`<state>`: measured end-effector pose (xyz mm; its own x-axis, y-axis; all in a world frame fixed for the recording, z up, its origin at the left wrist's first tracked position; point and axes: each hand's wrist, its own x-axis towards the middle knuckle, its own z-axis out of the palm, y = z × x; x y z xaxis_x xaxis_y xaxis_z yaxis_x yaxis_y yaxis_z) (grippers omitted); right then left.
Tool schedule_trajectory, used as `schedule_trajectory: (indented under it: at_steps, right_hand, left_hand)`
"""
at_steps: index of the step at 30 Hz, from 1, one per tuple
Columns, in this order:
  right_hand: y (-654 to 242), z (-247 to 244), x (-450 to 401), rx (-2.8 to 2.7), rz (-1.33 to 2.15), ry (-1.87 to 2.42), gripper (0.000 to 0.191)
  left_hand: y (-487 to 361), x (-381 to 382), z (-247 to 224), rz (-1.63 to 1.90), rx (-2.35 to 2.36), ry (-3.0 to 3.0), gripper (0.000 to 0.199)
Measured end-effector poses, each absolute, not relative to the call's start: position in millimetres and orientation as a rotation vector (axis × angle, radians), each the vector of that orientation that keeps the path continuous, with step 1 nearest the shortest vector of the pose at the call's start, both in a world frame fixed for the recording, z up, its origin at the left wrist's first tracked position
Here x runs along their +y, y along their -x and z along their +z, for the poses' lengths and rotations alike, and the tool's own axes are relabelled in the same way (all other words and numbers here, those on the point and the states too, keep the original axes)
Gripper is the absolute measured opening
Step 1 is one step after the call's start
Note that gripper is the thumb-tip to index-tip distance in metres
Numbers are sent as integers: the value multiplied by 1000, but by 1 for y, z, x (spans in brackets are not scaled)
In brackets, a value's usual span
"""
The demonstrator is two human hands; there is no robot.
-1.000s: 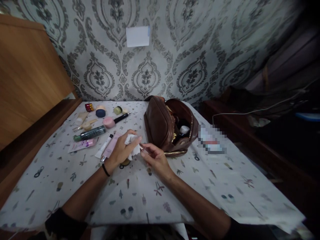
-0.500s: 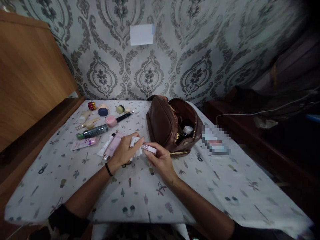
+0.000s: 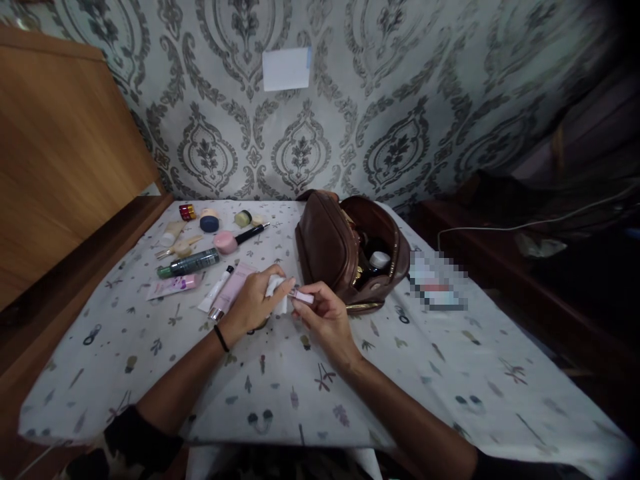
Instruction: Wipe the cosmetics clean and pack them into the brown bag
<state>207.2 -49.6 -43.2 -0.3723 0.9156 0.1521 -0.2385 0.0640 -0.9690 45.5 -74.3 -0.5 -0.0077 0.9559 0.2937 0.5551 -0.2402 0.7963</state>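
My left hand (image 3: pixel 254 300) is closed around a crumpled white tissue (image 3: pixel 276 288), pressed against one end of a small pale-pink tube (image 3: pixel 304 297) that looks like a lip gloss. Thumb and fingers of my right hand (image 3: pixel 327 323) pinch the tube's other end. Both hands meet just above the table, in front of an unzipped brown leather bag (image 3: pixel 327 243). Inside the bag a white-lidded container (image 3: pixel 379 259) shows among dark items. By my left hand lie a pink tube with a silver cap (image 3: pixel 233 290) and a slim white tube (image 3: pixel 216 290).
Farther left are a dark green bottle (image 3: pixel 193 263), a pink floral tube (image 3: pixel 174 286), a pink round jar (image 3: pixel 225 242), a black pen-like item (image 3: pixel 251 233) and a navy-lidded jar (image 3: pixel 209 221). A blurred-out flat object (image 3: pixel 437 283) lies right of the bag. A wooden cabinet (image 3: pixel 65 160) borders the left.
The view has shifted slightly, moving everything a little to the right. Both hands keep their hold on the tissue and the small tube, with only a slight shift of the fingers.
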Motion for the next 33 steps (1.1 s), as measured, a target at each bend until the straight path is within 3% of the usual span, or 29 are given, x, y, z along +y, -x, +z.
schedule_trajectory:
  at_steps: [6, 12, 23, 33]
  right_hand:
    - [-207, -43, -52, -1428, 1453, 748, 32]
    - [-207, -40, -51, -1369, 1582, 765, 45]
    - [-207, -45, -52, -1415, 1420, 739, 32]
    - [-222, -24, -56, -1478, 1286, 780, 28]
  left_hand:
    - [-48, -72, -3, 1160, 1613, -1788, 28]
    - [-46, -70, -3, 1352, 1581, -1706, 26]
    - [-47, -75, 1, 1155, 1548, -1805, 20]
    - [-49, -73, 0, 1306, 1448, -1516, 30]
